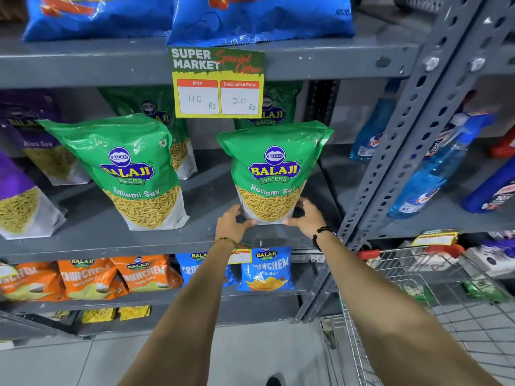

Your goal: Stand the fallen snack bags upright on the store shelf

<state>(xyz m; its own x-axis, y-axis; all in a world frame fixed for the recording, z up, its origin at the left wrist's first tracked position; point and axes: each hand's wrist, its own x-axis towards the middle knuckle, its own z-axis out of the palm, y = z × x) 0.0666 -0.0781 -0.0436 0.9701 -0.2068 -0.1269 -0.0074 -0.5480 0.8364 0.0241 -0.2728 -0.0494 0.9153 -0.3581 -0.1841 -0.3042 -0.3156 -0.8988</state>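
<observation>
Head view: my left hand (232,222) and right hand (306,217) pinch the bottom corners of the upright green snack bag (274,165), fingers pressed against it, on the grey shelf (111,240).

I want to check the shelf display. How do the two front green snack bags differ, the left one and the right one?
The right green bag has both hands at its bottom corners, left hand and right hand; the left green bag is untouched. The right bag stands almost straight, while the left bag tilts to the left. The right bag sits under the price sign; the left bag stands beside purple bags. Both read Ratlami Sev.
</observation>
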